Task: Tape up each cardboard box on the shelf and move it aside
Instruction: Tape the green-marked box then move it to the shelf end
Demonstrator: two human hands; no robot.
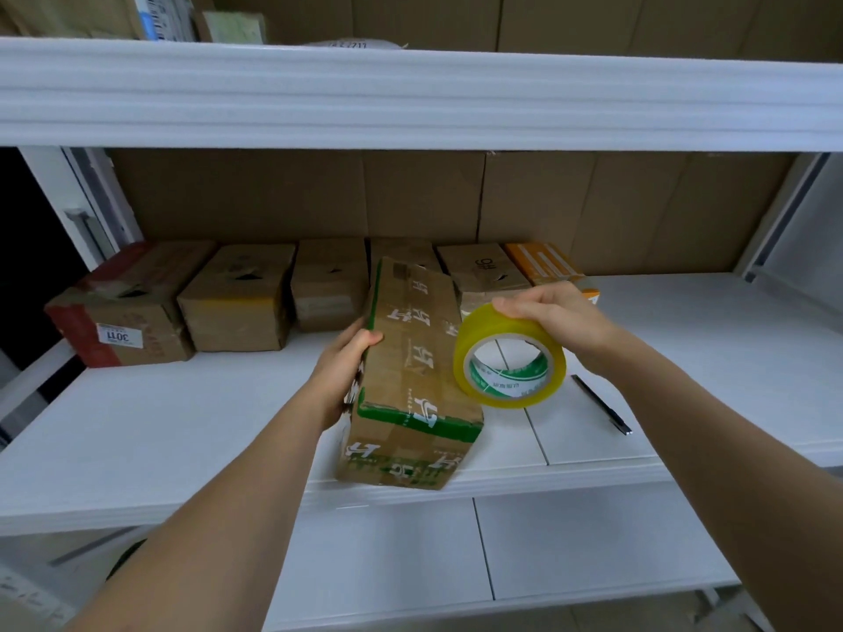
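- Step in hand, by my reading: taping one box, not yet moving it aside.
- Green-printed cardboard box (413, 380) sits at the front edge of the white shelf (182, 417), pulled forward from the row, turned slightly askew.
- Left hand (344, 371) grips the box's left top edge, fingers curled over it, steadying it.
- Right hand (552, 314) grasps the yellow tape roll (508, 358) from above; roll held on edge, just beside or touching the box's right side. Cannot tell whether a tape end is already stuck down.
- Back row against the cardboard backing: red-edged box (118, 312) far left, plain brown box (239, 303) next, then more boxes, orange box (545, 262) at the right end. Several show torn or open tops, so likely untaped.
- Black pen-like tool (602, 403), possibly a cutter, lies on the shelf right of the roll.
- Next move likely calls for: find the free tape end, press it on the top seam, draw the roll along while the left hand braces the box.
- Cut afterwards; tool is within reach.
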